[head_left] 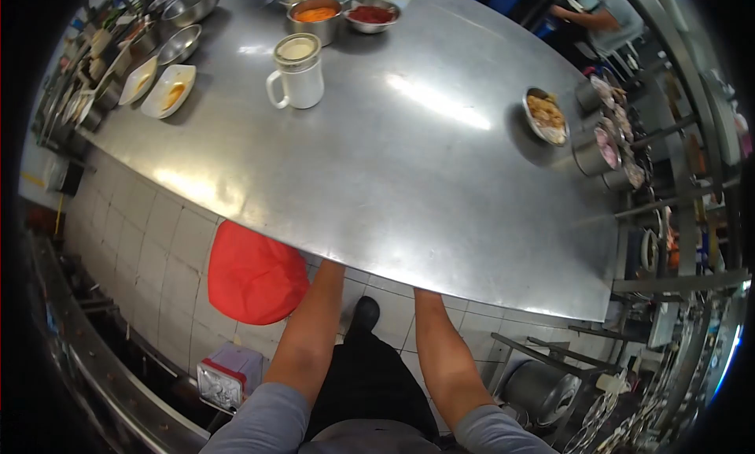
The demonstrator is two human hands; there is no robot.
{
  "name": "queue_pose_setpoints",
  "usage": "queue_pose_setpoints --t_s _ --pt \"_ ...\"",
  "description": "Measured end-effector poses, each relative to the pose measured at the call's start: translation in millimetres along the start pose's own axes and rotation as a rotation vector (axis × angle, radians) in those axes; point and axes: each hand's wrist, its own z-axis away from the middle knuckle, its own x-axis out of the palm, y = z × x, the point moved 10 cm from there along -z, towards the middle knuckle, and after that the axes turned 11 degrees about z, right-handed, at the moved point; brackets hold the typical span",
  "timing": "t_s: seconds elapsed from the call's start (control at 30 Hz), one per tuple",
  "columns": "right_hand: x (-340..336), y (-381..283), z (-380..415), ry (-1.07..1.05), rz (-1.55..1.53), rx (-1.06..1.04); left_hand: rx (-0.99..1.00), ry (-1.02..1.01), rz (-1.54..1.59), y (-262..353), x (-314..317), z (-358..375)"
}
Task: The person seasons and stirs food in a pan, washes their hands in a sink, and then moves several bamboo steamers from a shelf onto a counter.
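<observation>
Forearms reach under the near edge of the steel worktop [409, 179], hiding both hands.
Neither the left hand nor the right hand shows, so their grip cannot be told. Nearest on the floor lies a red bag [255, 274]; a white jug [297, 72] stands near the worktop's far edge.
</observation>
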Motion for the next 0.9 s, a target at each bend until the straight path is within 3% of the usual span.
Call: queue_pose_setpoints --t_s 0.2,0.23,0.33,0.43,0.57,0.77,0.9 --pt "14 -6 16 -0.004 0.403 -0.050 -0.095 -0.067 -0.011 -9 -3 27" --pt "13 23 30 0.105 -0.180 0.275 -0.120 -0.082 -0.017 -14 -7 33" --pt "6 54 42 -0.043 0.061 0.307 -0.218 -0.120 -0.037 -42 -42 24" --pt "6 68 75 -0.107 0.157 0.324 -0.336 -0.225 -0.006 -37 -40 76" --pt "35 50 156 0.024 0.229 0.366 -0.307 -0.202 -0.036 -24 -55 132" --pt "14 72 236 -0.053 0.274 0.411 -0.378 -0.065 -0.023 -25 -105 222" --pt "40 37 310 -0.140 0.388 0.412 -0.302 -0.170 -0.073 13 -86 308"
